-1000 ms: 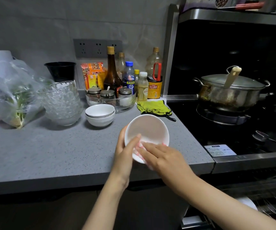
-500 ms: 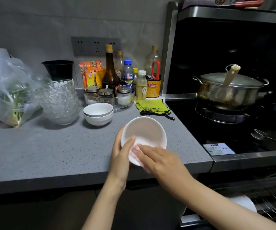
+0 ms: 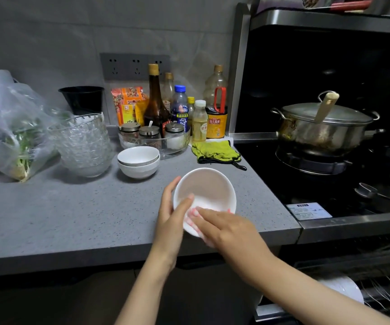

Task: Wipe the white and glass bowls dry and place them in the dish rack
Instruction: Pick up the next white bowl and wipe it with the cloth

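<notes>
Change: very little since a second ago. Both hands and the bowl sit as they did, only slightly lower and further left in view, which may just be the head moving.
Right hand (image 3: 222, 228): fingers lie fairly straight and close together, pressing a cloth against the near inner wall of the bowl. The thumb is hidden, so I cannot tell whether it hooks under the rim.
Cloth (image 3: 192, 213): pale with pink showing, bunched under the right fingers and lapping over the near rim. That probably lets it dry inside and edge at once.
Left hand (image 3: 169, 216): clamped on the bowl's left rim, thumb inside and fingers behind, steadying it against the wiping pressure.
Bowl (image 3: 207, 188): white, held above the desk's (image 3: 72, 219) near edge and tipped toward the person so the inside faces up.
White stack (image 3: 139, 163): two bowls nested on the desk, beyond the hands.
Glass stack (image 3: 83, 146): nested glass bowls just left of the white stack.
Rack (image 3: 384, 294): wire rack low on the right, below the stove, with a white dish (image 3: 344, 289) in it.
Stage: wiping a white bowl, I judge. Whether the stacked bowls are dry cannot be told.
</notes>
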`<state>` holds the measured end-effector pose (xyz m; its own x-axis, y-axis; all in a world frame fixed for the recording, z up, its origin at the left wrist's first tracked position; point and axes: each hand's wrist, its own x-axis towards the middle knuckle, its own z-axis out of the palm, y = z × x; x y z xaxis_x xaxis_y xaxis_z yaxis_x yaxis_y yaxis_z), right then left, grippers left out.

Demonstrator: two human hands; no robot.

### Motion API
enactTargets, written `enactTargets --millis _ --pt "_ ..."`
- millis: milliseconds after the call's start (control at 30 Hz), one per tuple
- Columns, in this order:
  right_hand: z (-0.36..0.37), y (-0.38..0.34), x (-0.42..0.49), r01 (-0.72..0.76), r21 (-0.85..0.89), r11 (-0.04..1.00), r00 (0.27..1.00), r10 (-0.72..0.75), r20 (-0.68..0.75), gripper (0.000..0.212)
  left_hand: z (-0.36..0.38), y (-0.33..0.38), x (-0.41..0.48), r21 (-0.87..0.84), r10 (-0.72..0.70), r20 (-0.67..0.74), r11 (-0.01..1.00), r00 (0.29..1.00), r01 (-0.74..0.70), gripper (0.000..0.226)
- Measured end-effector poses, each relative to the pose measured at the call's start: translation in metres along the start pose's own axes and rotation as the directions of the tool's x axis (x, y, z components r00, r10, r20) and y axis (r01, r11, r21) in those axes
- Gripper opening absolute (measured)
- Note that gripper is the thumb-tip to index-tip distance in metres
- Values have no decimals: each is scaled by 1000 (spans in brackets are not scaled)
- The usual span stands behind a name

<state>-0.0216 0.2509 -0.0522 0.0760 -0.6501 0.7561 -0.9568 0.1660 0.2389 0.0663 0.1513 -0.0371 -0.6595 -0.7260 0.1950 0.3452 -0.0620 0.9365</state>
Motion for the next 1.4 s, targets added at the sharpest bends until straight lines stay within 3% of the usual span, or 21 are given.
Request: enactTargets --millis 33,100,233,300,433,500,567,633,700,800,867,967,1067,1133,1200,1300,1400 --pt "0 -5 2 -41 32 999 999 40 10 23 5 -2 -3 -25 0 -7 1000 1000 0 31" --pt "4 -10 0 -63 54 997 997 60 43 21 8 -1 -5 -36 -31 -45 999 998 30 22" --pt "7 16 -14 173 -47 984 983 -169 76 28 -13 13 3 128 -33 46 991 998 27 19" --pt "4 24 -14 221 -122 968 973 -210 100 28 -18 17 4 157 -36 75 987 997 24 19" --pt "1 0 -2 83 -127 988 996 -77 52 38 -6 10 -1 51 -29 16 998 999 29 27" --pt "1 -12 2 -42 -23 999 995 44 86 21 4 4 -8 -4 -59 6 998 998 59 30" --pt "1 -15 3 -98 63 993 989 90 117 20 6 2 -10 -16 -87 -21 996 996 87 27" --pt "1 -8 -1 12 69 998 996 -18 88 24 -2 9 -5 10 -100 -32 995 995 100 23" --pt "-1 9 -4 149 -12 989 986 -148 74 45 -13 17 1 113 -98 33 989 995 94 20" --pt "-2 18 -3 222 -101 970 971 -210 114 37 -21 22 4 193 -90 125 979 988 65 20" --pt "-4 7 3 116 -74 990 987 -107 117 37 -16 19 2 155 -54 117 987 992 35 28" --pt "-16 -12 17 -164 140 977 974 137 180 23 1 11 -5 76 -7 64 997 998 2 34" --pt "-14 -20 17 -216 264 940 961 157 228 25 7 8 -6 61 30 -20 998 999 -29 26" --pt "-9 -11 9 -86 217 972 985 50 164 43 -1 12 -1 81 18 7 997 1000 -19 22" --pt "-8 14 1 164 66 984 969 -173 176 45 -13 17 6 177 -1 72 984 997 -12 22" --pt "-17 52 -1 442 -163 882 869 -377 319 43 -22 22 11 281 -142 240 957 960 71 22" --pt "-25 65 6 569 -249 784 804 -467 367 49 -24 23 17 340 -277 362 928 890 151 26"
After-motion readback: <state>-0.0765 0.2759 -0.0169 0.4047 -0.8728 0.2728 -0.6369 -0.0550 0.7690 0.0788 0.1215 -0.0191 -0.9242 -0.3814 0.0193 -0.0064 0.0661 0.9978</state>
